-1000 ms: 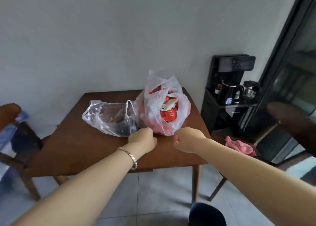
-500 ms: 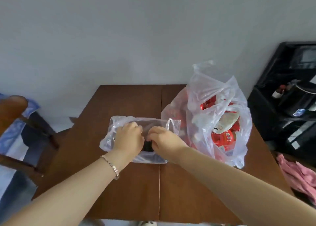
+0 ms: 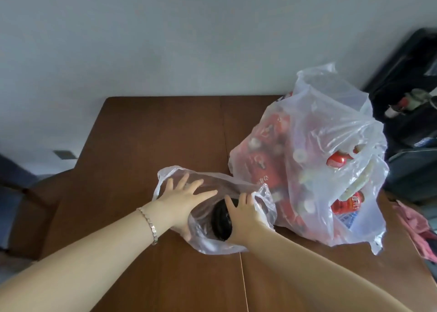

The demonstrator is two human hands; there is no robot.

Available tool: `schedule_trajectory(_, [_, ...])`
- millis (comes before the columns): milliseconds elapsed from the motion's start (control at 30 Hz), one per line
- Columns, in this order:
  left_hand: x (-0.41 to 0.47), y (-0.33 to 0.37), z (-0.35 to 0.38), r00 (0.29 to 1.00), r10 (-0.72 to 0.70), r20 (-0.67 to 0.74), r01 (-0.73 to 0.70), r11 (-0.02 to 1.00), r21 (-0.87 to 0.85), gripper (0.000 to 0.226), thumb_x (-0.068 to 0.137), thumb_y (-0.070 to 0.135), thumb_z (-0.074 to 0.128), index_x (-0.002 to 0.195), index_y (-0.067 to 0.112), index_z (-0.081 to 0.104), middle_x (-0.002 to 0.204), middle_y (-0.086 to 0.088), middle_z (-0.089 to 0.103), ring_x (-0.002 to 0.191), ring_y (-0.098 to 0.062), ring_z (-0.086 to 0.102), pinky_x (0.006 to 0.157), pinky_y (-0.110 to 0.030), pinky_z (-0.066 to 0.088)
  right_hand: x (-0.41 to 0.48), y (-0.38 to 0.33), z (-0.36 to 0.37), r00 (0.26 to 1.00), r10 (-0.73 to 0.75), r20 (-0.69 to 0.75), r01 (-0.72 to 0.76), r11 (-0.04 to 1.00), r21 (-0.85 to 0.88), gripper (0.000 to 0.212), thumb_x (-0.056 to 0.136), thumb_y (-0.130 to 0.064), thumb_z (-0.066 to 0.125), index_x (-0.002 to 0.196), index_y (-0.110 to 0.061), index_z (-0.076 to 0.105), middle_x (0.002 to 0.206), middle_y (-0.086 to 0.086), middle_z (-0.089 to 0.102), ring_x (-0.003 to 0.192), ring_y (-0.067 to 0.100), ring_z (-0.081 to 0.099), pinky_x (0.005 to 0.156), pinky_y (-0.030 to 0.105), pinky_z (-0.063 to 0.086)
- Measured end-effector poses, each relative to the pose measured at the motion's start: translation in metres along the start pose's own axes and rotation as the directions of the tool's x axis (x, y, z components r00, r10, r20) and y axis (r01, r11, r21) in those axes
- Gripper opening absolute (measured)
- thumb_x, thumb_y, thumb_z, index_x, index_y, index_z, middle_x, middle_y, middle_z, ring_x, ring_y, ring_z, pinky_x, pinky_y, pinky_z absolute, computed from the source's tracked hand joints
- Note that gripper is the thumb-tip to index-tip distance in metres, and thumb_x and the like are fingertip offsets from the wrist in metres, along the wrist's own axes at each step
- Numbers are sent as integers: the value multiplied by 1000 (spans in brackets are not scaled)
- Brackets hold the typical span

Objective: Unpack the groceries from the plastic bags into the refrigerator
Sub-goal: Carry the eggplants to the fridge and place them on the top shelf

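Head view: the small clear bag (image 3: 209,243) lay mid-table (image 3: 142,146), a dark round thing (image 3: 221,224) inside it. The left hand (image 3: 184,198) pressed the bag at that thing's nine o'clock, fingers spread flat. The right hand (image 3: 243,214) lay against the thing at three o'clock; whether it gripped could not be told. The full bag (image 3: 319,158) touched the small one at two o'clock.

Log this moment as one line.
phase: opening small clear bag | left hand: flat on bag | right hand: at dark round item, grip unclear
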State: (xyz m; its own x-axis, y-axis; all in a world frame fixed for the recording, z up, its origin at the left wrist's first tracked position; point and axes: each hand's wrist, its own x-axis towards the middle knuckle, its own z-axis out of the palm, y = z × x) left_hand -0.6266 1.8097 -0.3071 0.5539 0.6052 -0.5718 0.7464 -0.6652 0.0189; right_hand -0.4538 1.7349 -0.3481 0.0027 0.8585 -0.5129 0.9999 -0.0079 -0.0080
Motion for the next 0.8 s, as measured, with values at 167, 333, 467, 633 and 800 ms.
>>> schedule_trajectory(167, [15, -15, -9, 999, 44, -4, -45, 998, -39, 123, 58, 41, 78, 138, 53, -14, 155, 7, -13, 140, -32, -20, 111, -57, -6, -1, -6, 1, 999, -47, -21, 46, 997, -68, 103, 73, -34, 68, 147, -14, 0, 149, 19, 3, 133, 43, 19, 104, 51, 34])
schedule_trajectory(333, [25, -26, -18, 999, 48, 23, -48, 999, 14, 121, 55, 51, 78, 139, 52, -9, 155, 8, -4, 141, -34, -8, 112, -53, 4, -13, -5, 9, 964, -265, -31, 237, 905, -354, 70, 95, -10, 44, 147, -2, -1, 152, 17, 4, 140, 34, 8, 110, 46, 23])
schedule_trajectory(467, [31, -20, -11, 999, 10, 38, -9, 1000, -6, 123, 54, 55, 78, 139, 52, -11, 154, 7, 3, 141, -35, -3, 111, -51, 6, -22, 8, 17, 881, -418, -220, 273, 831, -486, 27, 97, -36, 35, 118, -18, 38, 120, 4, 40, 109, 14, 45, 97, 23, 42])
schedule_trajectory(633, [31, -16, -7, 993, -96, 74, 95, 995, 24, 119, 60, 51, 76, 134, 58, -17, 155, 2, 3, 140, -41, -7, 108, -54, 8, -16, 20, 15, 754, -642, -142, 484, 688, -540, 46, 82, -52, 58, 120, -26, 60, 121, 2, 63, 107, 16, 59, 95, 30, 46])
schedule_trajectory(800, [25, -5, -1, 996, -5, 93, 12, 998, -66, 105, 68, 44, 72, 143, 48, -1, 156, 7, 2, 142, -33, -9, 108, -62, -1, 4, 11, -2, 818, -571, -70, 483, 748, -456, 60, 94, -10, 46, 145, -6, 15, 151, 30, 11, 139, 41, 21, 108, 52, 26])
